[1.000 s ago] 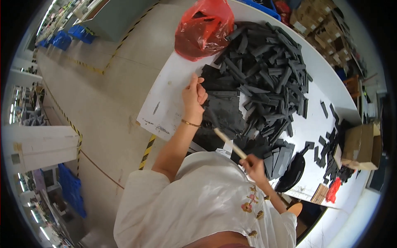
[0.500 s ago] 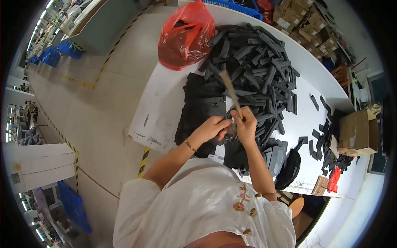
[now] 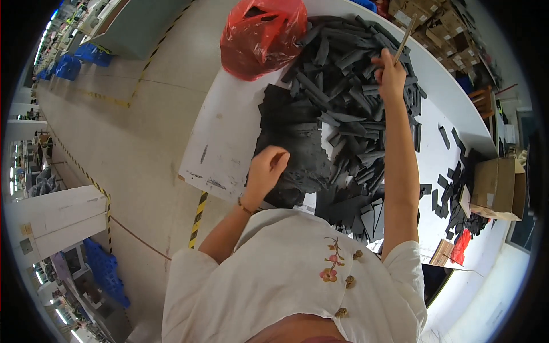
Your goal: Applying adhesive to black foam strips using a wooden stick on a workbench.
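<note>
My right hand [image 3: 392, 79] reaches out over the far right of a big heap of dark grey strips [image 3: 349, 103]. Its fingers are closed round a thin wooden stick [image 3: 405, 39], which points up and away. Closer to me, my left hand [image 3: 265, 170] hovers at the left edge of the stacked flat dark pieces [image 3: 294, 143]. Its fingers are curled in, and I see nothing between them. More flat dark pieces [image 3: 343, 211] lie in front of my body, partly hidden by my right forearm.
A red plastic bag [image 3: 260, 43] stands at the table's far left corner. The white table [image 3: 214, 126] has a raised rim [image 3: 452, 94] along its far right side. A cardboard box [image 3: 496, 186], scattered dark strips [image 3: 452, 194] and a small red bag [image 3: 461, 247] are at the right.
My hands were together over the pieces and have parted. The right one has swung far out to the right with the stick; the left has drawn back leftward.
</note>
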`<state>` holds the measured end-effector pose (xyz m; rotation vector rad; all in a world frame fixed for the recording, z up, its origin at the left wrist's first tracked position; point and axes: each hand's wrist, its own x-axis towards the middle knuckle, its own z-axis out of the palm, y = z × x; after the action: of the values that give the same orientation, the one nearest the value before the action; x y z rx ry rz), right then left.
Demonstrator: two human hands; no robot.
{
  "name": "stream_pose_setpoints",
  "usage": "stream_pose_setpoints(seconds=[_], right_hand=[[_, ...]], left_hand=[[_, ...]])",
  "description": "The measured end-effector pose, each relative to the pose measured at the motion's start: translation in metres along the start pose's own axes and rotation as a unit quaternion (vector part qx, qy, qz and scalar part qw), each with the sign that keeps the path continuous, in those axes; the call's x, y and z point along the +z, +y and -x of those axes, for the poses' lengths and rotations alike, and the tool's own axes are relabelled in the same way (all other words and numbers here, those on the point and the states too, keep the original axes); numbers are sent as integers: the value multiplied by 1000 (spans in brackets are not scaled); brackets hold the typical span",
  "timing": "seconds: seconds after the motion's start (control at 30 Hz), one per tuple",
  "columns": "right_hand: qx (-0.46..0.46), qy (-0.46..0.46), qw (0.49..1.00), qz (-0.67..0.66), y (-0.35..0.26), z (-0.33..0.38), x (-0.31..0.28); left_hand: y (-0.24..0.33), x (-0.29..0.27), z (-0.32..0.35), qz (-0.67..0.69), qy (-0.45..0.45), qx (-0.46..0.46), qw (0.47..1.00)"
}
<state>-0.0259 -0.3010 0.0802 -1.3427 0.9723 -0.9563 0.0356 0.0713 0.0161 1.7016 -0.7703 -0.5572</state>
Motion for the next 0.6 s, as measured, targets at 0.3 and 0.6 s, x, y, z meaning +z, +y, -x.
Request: stream_pose_setpoints(seconds=[0.3, 0.6], right_hand=[[-6, -102, 966, 239, 97, 203, -120], [-102, -141, 892, 418, 68, 283, -189]], left_hand=[[-49, 54, -43, -323, -221, 298, 871], [-36, 47, -59, -255, -244, 285, 891]])
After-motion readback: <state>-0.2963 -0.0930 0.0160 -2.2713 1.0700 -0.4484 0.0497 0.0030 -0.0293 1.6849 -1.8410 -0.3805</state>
